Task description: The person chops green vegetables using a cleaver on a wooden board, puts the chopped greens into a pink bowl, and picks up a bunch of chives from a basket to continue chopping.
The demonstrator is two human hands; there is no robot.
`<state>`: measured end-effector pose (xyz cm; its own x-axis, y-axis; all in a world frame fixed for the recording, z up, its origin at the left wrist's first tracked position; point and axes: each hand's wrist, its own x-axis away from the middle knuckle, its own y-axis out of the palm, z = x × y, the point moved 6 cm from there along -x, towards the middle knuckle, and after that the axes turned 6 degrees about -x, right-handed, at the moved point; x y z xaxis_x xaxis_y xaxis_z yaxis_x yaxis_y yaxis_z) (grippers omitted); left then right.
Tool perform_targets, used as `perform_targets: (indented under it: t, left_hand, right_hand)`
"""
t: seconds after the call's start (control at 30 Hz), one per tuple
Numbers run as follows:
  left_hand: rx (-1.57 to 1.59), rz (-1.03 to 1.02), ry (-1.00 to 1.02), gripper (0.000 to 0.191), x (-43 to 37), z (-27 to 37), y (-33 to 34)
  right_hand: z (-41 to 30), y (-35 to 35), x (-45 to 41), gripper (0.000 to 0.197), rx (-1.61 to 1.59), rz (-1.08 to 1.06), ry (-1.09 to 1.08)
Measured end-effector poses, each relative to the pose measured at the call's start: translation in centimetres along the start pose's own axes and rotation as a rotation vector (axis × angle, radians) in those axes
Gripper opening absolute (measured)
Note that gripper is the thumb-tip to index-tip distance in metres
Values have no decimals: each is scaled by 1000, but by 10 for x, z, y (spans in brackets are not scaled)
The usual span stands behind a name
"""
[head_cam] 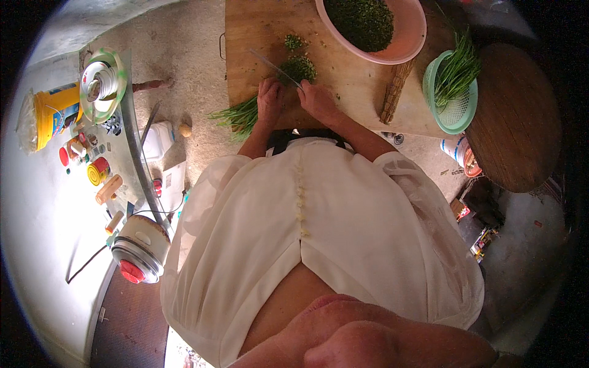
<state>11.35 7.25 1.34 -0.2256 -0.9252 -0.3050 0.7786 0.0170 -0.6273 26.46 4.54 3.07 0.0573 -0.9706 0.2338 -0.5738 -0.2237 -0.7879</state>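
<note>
My left hand (270, 100) is closed on a bunch of long green stalks (244, 115) that lies over the near left edge of the wooden board (349, 96). In my right hand (317, 100) is a knife (275, 66); its thin blade points away to the upper left. Beyond the blade sits a pile of chopped greens (300, 69), with a smaller heap (293, 42) past it. A pink plastic basin (405, 32) at the far side holds many more chopped greens.
On the board's right stands a green plastic colander (474, 110) with uncut stalks. A bundled straw brush (395, 92) lies below the basin. At far right is a round wooden top (515, 119). A glass shelf (133, 124) at left bears a yellow bucket (43, 119) and jars.
</note>
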Motion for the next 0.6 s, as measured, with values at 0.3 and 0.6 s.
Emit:
perform_targets:
  t: [0.3,0.6]
  left_hand:
    - [39,52,63,13,0,0,0]
    - [-13,48,16,14,5,-6,2]
  right_hand:
    - [-2,16,-16,21,-104,66,-6]
    - [-12,-8,-4,21,-32,31,-51]
